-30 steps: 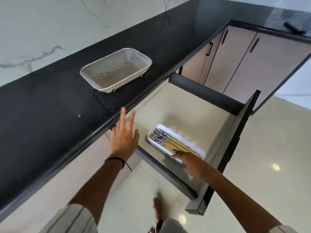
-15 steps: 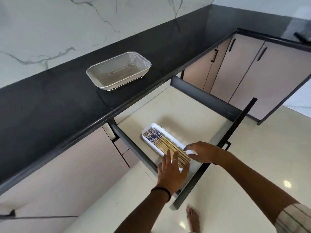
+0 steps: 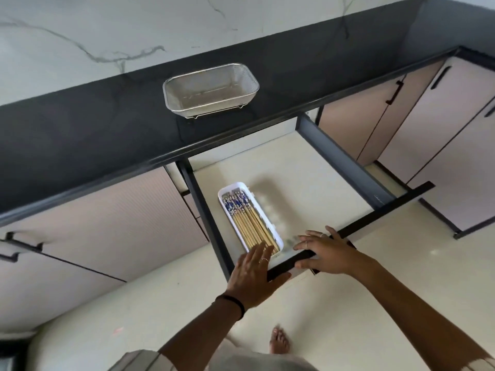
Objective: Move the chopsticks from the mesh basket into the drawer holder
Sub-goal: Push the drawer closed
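A bundle of bamboo chopsticks [image 3: 247, 222] with blue patterned tops lies in a white holder [image 3: 267, 219] at the left side of the open drawer [image 3: 302, 183]. On the black counter behind, the silver mesh basket [image 3: 250, 81] holds nothing. Both hands are on the drawer's dark front panel [image 3: 375, 218]. My left hand [image 3: 254, 277] lies with straight fingers over the panel's left end, its fingertips above the holder's near end. My right hand [image 3: 325, 254] rests on the panel with fingers over its top edge and the thumb on its outer face.
The black counter [image 3: 107, 124] runs along a marble wall. Pink cabinet doors [image 3: 401, 116] with dark handles stand to the right, and more fronts [image 3: 93, 223] sit left of the drawer. My bare foot [image 3: 280, 342] is on the pale floor below the drawer.
My left hand came down from the counter edge to the drawer's front. My right hand left the chopsticks and settled on the front panel. The view swung to face the drawer more squarely.
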`<action>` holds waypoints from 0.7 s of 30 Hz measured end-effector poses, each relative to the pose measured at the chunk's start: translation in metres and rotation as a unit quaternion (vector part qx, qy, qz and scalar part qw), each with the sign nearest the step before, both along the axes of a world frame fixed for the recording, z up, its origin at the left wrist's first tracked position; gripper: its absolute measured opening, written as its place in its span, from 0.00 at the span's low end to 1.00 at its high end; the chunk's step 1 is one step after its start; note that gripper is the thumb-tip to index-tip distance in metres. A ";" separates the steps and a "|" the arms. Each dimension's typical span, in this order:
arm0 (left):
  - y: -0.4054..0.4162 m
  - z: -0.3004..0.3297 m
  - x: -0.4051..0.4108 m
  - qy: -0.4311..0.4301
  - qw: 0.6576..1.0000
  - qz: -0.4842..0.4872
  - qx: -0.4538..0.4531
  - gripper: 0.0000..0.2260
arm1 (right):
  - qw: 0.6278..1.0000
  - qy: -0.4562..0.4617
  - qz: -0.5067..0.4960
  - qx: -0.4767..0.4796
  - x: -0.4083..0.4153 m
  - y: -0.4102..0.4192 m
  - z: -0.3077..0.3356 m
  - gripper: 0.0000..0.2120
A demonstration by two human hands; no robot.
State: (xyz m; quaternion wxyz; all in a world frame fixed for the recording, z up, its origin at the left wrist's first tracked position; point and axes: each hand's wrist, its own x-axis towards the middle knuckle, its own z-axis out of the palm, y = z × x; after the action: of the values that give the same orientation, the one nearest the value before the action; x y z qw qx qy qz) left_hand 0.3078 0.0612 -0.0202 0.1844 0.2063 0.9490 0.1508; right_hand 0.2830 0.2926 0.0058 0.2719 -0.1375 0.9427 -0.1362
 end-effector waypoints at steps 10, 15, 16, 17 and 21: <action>-0.004 -0.001 -0.010 0.078 0.997 -0.013 -0.020 0.36 | 0.998 0.036 0.038 -0.022 -0.015 0.002 -0.013 0.26; -0.011 0.002 -0.036 0.112 0.993 -0.017 -0.014 0.34 | 0.996 0.067 0.040 -0.043 -0.042 -0.006 -0.018 0.25; -0.013 0.002 -0.043 0.119 0.993 -0.015 -0.013 0.34 | 0.996 0.074 0.039 -0.043 -0.049 -0.009 -0.019 0.26; -0.015 0.003 -0.049 0.124 0.992 -0.013 -0.015 0.34 | 0.995 0.080 0.039 -0.044 -0.056 -0.011 -0.019 0.26; -0.024 0.006 -0.082 0.134 0.991 0.001 -0.016 0.35 | 0.993 0.104 0.038 -0.052 -0.092 -0.023 -0.019 0.24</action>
State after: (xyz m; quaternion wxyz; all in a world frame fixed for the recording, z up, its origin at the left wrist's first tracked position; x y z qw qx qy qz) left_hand 0.2254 0.0369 -0.0140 0.0584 0.2208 0.9677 0.1064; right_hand 0.1913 0.2697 -0.0133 0.1701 -0.2004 0.9515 -0.1600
